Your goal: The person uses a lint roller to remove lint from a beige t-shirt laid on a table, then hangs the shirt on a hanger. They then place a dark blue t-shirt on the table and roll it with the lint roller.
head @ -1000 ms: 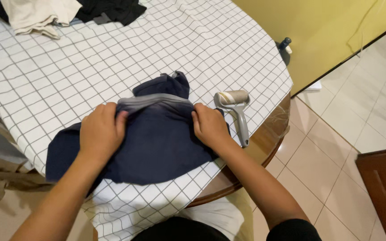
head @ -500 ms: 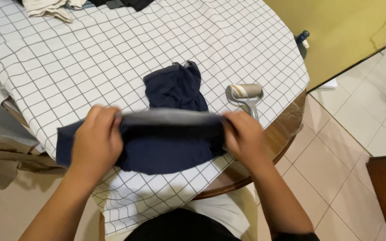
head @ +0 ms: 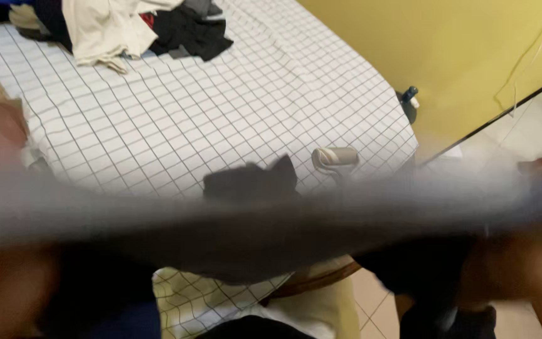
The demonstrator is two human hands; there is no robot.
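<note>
My hands off-frame or lost in blur, grip impossible to tell; dark navy cloth garment with grey band stretched wide close before camera, above white grid-checked tablecloth; grey-handled lint roller parked beside, within reach; clothes heap at far end.

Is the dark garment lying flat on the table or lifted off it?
Lifted. The dark garment stretches as a blurred band across the view, close to the camera and above the checked tablecloth. Both hands are too blurred to judge their grip.
</note>
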